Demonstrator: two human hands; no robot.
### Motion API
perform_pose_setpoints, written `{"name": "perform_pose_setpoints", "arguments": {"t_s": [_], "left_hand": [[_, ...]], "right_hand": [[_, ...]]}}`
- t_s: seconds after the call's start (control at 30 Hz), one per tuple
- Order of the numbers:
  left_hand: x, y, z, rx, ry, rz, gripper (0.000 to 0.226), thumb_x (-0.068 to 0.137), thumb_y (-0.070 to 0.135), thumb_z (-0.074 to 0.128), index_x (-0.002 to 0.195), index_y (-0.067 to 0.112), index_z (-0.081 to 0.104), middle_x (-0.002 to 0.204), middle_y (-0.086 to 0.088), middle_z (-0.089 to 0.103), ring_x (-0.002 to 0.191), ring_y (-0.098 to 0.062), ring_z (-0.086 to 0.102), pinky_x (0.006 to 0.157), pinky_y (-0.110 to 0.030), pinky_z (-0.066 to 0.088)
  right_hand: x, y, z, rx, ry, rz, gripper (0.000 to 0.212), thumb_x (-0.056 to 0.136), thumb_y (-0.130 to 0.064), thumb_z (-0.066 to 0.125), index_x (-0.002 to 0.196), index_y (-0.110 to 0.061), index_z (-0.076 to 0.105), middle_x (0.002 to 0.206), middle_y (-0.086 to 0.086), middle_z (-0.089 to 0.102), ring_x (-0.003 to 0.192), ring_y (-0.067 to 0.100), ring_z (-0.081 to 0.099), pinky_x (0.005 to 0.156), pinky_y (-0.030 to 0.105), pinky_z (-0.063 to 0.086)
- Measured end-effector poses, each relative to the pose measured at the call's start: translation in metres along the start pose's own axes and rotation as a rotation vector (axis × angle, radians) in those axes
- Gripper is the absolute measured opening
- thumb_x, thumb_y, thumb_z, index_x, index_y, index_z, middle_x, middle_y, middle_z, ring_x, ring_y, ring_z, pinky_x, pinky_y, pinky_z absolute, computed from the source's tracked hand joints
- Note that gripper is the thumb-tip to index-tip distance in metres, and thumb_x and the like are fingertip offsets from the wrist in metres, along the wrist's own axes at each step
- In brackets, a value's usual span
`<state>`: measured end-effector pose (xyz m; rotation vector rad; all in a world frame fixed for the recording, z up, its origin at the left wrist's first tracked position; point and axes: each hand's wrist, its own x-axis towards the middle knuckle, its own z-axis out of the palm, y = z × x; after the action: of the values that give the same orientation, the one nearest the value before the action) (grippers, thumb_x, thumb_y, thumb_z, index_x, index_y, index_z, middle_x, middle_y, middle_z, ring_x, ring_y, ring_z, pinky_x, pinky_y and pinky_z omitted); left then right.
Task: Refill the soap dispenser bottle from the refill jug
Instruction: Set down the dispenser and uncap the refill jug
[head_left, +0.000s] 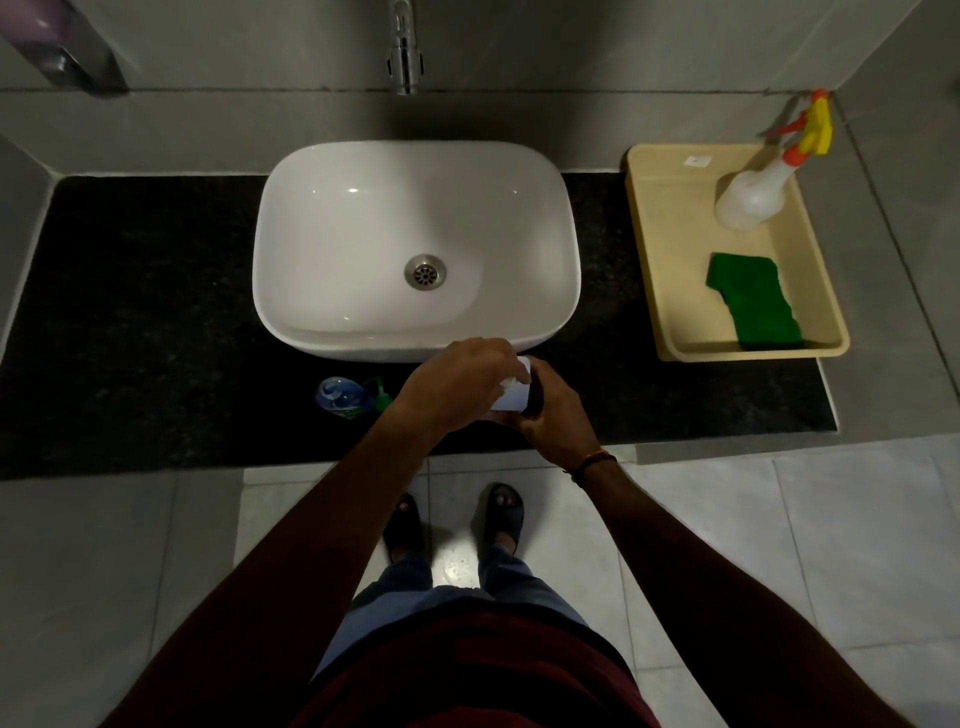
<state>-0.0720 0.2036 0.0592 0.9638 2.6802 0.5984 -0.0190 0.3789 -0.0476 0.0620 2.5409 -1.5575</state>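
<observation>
The refill jug (515, 397) is steadied before the sink (415, 148), gripped round its body by the right hand (558, 415), its top clasped by the left hand (462, 387) (presumably for uncapping); the soap dispenser bottle (343, 397) is laid alongside.

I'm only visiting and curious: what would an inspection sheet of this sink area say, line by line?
Surface: dark counter around a white sink.
Job's things: small blue soap bottle, with a green pump part at its side, on the counter left of the hands; white container, likely the refill jug, mostly hidden.
Clutter: beige tray holding a spray bottle and a green scrub pad.
Hands: left hand grips the container's top; right hand holds its side.
Cables: nothing seen.
Surroundings: tap, wall dispenser, grey tiles.
</observation>
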Motion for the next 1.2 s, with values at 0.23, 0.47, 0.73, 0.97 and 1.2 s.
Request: {"name": "perform_pose_setpoints", "arguments": {"t_s": [0.23, 0.47, 0.73, 0.97, 1.2], "left_hand": [[0.006, 0.005, 0.004, 0.105, 0.227, -0.058, 0.043, 0.09, 0.051, 0.066, 0.114, 0.016, 0.073, 0.101, -0.008, 0.077, 0.088, -0.023, 0.07, 0.076, -0.028, 0.043], [-0.024, -0.024, 0.001, -0.088, 0.259, -0.416, 0.031, 0.08, 0.045, 0.07, 0.101, 0.022, 0.074, 0.094, -0.003, 0.077, 0.087, -0.025, 0.071, 0.076, -0.033, 0.053], [-0.034, -0.047, 0.061, -0.147, 0.088, -0.555, 0.022, 0.077, 0.018, 0.077, 0.097, 0.014, 0.072, 0.105, -0.009, 0.07, 0.099, -0.036, 0.067, 0.082, -0.043, 0.053], [-0.027, -0.072, 0.102, -0.111, 0.02, -0.614, 0.014, 0.086, 0.013, 0.067, 0.096, 0.005, 0.072, 0.105, -0.021, 0.069, 0.097, -0.045, 0.067, 0.078, -0.045, 0.055], [-0.034, -0.074, 0.111, -0.146, 0.004, -0.549, 0.016, 0.084, 0.006, 0.067, 0.101, 0.004, 0.069, 0.117, -0.018, 0.063, 0.101, -0.047, 0.064, 0.081, -0.046, 0.054]], "right_hand": [[0.001, 0.004, 0.0, -0.041, 0.006, 0.011, 0.075, 0.079, -0.033, 0.085, 0.144, -0.021, 0.048, 0.141, -0.002, 0.058, 0.129, 0.012, 0.056, 0.106, 0.043, 0.05], [0.001, -0.001, -0.003, -0.028, 0.049, -0.029, 0.072, 0.071, -0.04, 0.09, 0.133, -0.029, 0.054, 0.126, -0.009, 0.064, 0.116, 0.005, 0.062, 0.097, 0.038, 0.056], [0.002, 0.003, -0.002, -0.055, 0.047, -0.038, 0.072, 0.073, -0.035, 0.09, 0.135, -0.024, 0.054, 0.127, -0.007, 0.064, 0.117, 0.005, 0.062, 0.099, 0.034, 0.055], [0.002, 0.004, 0.002, -0.068, 0.037, -0.04, 0.073, 0.073, -0.037, 0.09, 0.135, -0.023, 0.054, 0.126, -0.007, 0.065, 0.116, 0.003, 0.062, 0.096, 0.021, 0.053], [0.001, 0.005, 0.003, -0.076, 0.052, -0.035, 0.07, 0.073, -0.039, 0.089, 0.132, -0.033, 0.052, 0.123, -0.015, 0.063, 0.114, -0.002, 0.061, 0.093, 0.014, 0.051]]}}
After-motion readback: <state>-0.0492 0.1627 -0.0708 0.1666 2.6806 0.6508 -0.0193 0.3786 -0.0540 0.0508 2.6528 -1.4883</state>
